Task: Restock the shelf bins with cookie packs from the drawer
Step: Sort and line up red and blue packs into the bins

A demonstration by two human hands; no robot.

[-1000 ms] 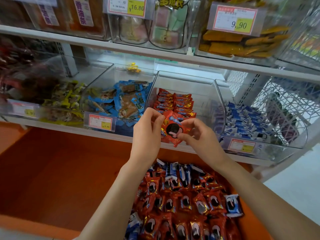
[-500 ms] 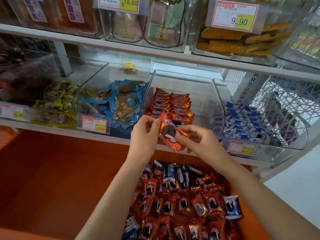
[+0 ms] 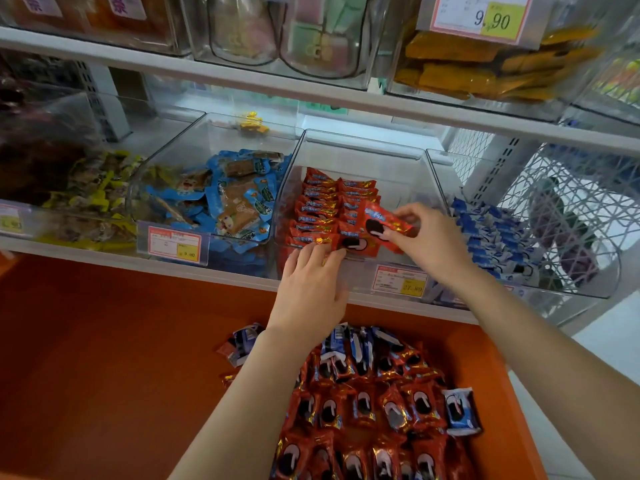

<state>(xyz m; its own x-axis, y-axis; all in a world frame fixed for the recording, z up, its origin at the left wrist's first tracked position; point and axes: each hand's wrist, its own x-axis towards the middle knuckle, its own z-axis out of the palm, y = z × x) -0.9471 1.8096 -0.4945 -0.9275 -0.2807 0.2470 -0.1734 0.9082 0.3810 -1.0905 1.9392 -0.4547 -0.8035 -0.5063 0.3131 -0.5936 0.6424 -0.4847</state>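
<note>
A clear shelf bin (image 3: 408, 161) holds rows of red cookie packs (image 3: 322, 199). My right hand (image 3: 429, 242) pinches one red cookie pack (image 3: 382, 220) over the bin's front right part. My left hand (image 3: 311, 285) reaches over the bin's front rim, its straight fingers touching a red pack (image 3: 356, 242) that stands at the front of the rows. Below, the orange drawer (image 3: 104, 358) holds several red packs (image 3: 363, 410) and a few blue ones (image 3: 459, 410), partly hidden by my forearms.
A bin of blue snack packs (image 3: 228, 199) stands left of the cookie bin, and a bin of blue cookie packs (image 3: 495, 233) stands right of it. Yellow-wrapped snacks (image 3: 93, 192) fill the far-left bin. An upper shelf (image 3: 311, 88) overhangs the bins. Price tags (image 3: 400, 280) hang on the bin fronts.
Both hands moved forward from in front of the bin into it. The packs held together a moment ago are now apart, one under each hand. The camera tilted down and nearer.
</note>
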